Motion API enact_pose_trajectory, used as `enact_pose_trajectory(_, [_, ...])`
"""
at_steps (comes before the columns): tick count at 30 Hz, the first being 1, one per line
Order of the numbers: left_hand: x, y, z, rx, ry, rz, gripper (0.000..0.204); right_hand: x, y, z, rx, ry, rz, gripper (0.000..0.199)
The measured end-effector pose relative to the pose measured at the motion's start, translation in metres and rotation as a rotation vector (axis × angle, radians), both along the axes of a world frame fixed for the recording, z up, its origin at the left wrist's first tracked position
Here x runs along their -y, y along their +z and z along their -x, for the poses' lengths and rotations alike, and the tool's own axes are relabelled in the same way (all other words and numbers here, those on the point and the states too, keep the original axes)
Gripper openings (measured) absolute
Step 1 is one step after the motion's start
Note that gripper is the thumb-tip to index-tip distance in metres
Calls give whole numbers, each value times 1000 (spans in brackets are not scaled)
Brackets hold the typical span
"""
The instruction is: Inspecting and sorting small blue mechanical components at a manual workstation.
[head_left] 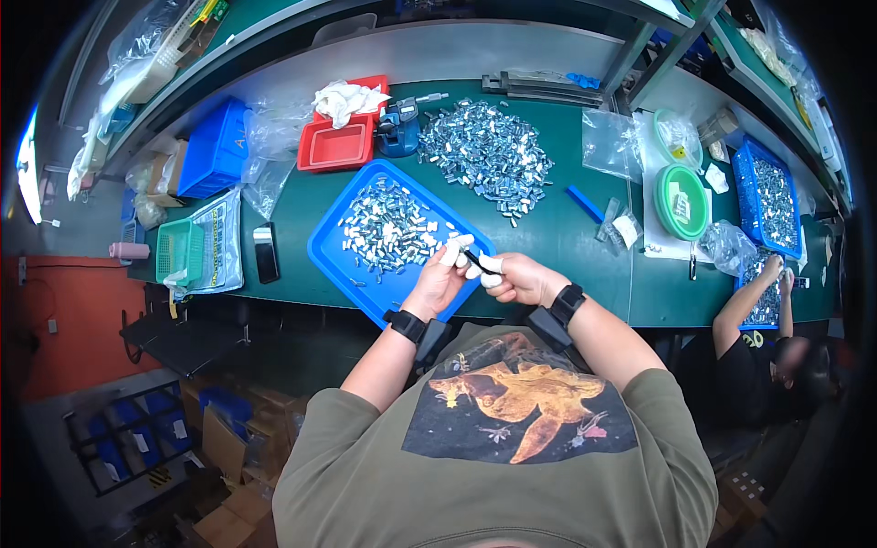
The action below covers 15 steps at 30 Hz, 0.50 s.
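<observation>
One dark item, between both grips

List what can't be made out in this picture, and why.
Head view:
- The full shape of the dark item between the left hand and right hand: too small, partly covered by fingers.
- Part of the near rim of the blue tray: hidden by the left hand and wrist.
- Fine detail on the heaped small parts: too small.
- Contents of the cardboard boxes: dim and blurred.
</observation>
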<state>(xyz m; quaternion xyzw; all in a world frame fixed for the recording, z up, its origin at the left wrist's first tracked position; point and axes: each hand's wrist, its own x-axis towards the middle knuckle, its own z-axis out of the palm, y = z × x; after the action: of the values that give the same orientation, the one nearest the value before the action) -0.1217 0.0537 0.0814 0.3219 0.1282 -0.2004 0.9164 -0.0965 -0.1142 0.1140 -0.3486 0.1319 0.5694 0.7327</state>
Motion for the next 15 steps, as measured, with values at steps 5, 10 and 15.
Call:
enact_pose_trajectory(5, [-3, -4, 1, -18, -41, 3, 18, 0, -3, 6, 32, 4, 19, 17])
enact_pose_trajectory(10, [4, -19, 4, 32, 48, -46, 18, -9, -21, 13, 244, -30, 252, 13])
enact_pose_trajectory(15, [11, -18, 5, -13, 162, -107, 15, -12, -30, 13, 483, -33, 481, 14])
